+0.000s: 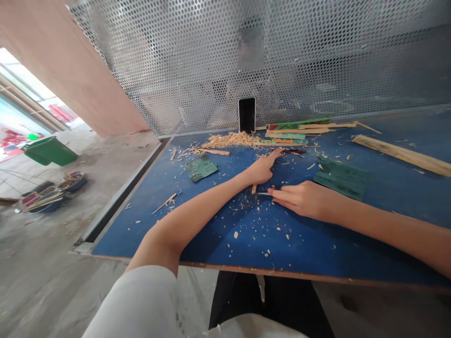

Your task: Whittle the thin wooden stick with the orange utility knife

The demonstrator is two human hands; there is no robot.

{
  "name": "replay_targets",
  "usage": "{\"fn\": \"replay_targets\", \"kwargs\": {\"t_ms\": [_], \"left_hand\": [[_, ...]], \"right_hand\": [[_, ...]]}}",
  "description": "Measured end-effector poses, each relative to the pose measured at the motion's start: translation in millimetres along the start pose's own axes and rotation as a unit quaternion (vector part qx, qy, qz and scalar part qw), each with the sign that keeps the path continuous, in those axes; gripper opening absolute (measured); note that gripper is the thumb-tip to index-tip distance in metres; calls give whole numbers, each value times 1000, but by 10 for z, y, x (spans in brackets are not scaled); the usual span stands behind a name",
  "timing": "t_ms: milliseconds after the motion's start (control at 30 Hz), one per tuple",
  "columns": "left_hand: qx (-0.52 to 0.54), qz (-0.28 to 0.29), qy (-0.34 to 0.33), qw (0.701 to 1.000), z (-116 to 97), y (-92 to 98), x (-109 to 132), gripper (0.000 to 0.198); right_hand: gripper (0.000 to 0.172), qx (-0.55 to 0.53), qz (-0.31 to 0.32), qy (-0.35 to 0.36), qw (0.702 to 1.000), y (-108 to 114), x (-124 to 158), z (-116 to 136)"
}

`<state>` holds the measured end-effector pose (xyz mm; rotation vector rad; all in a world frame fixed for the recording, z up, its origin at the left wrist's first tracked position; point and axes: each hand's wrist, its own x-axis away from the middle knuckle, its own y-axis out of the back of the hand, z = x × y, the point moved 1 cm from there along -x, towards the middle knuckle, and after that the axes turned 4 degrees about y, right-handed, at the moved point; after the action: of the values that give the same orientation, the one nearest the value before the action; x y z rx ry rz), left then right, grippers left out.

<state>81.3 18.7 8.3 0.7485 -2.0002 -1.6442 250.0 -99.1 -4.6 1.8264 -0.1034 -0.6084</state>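
My left hand (262, 170) lies low over the blue tabletop with its index finger stretched forward and the other fingers curled. The pale end of a wooden stick (254, 188) pokes out beneath it; the rest is hidden. Just beyond the fingertips lies a slim dark red piece (295, 151), and I cannot tell whether they touch it. My right hand (299, 199) pinches a small knife (263, 194), its thin metal blade pointing left, close to the stick's end. Wood chips are scattered around both hands.
A pile of shavings (232, 139) and an upright phone (247, 115) stand by the perforated metal screen (197, 65). Green sandpaper sheets (201, 167) (340, 178) flank my hands. Wooden strips (310, 129) lie at the back, and a longer one (401, 154) at right.
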Motion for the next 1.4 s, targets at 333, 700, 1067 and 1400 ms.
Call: {"fn": "replay_targets", "kwargs": {"t_ms": [333,700,1067,1400], "left_hand": [[44,-11,3,999,14,-67,-25,101],[36,-4,26,999,42,-106,-75,102],[121,-12,33,992,46,-88,-49,97],[100,9,36,994,-14,-14,-18,93]], "right_hand": [[37,104,-15,51,993,192,52,-8],[39,52,30,0,998,110,34,100],[38,109,7,30,994,258,17,109],[44,68,56,2,996,198,-22,174]]}}
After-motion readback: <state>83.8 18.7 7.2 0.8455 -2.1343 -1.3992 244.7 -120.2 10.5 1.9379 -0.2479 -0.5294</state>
